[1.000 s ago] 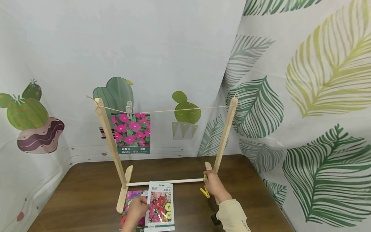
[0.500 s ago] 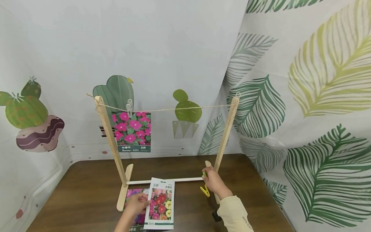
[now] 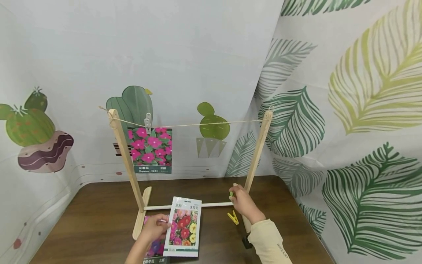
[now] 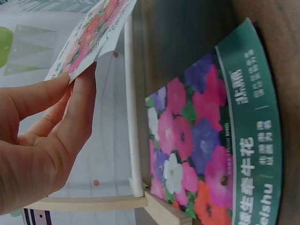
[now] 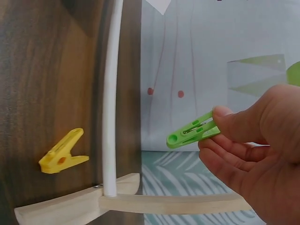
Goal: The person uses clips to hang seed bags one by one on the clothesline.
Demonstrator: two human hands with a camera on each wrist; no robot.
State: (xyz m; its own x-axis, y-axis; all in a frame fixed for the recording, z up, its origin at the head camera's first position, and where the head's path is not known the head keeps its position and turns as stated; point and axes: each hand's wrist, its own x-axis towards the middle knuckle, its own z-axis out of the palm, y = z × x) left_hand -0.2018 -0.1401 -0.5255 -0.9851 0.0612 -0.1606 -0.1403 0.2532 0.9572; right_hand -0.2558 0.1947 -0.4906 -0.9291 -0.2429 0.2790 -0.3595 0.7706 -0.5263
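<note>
My left hand (image 3: 155,229) pinches the left edge of a white seed packet (image 3: 183,227) printed with red, pink and yellow flowers. In the left wrist view the packet is raised off the table, thumb on one face and fingers behind. Below it lies a second seed packet (image 4: 187,145) with pink, purple and white flowers and a green band. My right hand (image 3: 244,202) pinches a green clothespin (image 5: 192,131) between thumb and fingers, by the right post. A yellow clothespin (image 5: 62,152) lies on the table under that hand.
A wooden stand (image 3: 257,157) with a white crossbar (image 3: 214,204) carries a string (image 3: 197,124) between its posts. From the string's left part hangs a pink-flowered packet (image 3: 151,150), held by a pale clothespin (image 3: 148,124). A small black object (image 3: 246,242) sits near the right sleeve.
My left hand has lifted the white packet upward, uncovering more of the packet below. My right hand has risen slightly with the green clothespin, away from the yellow one.
</note>
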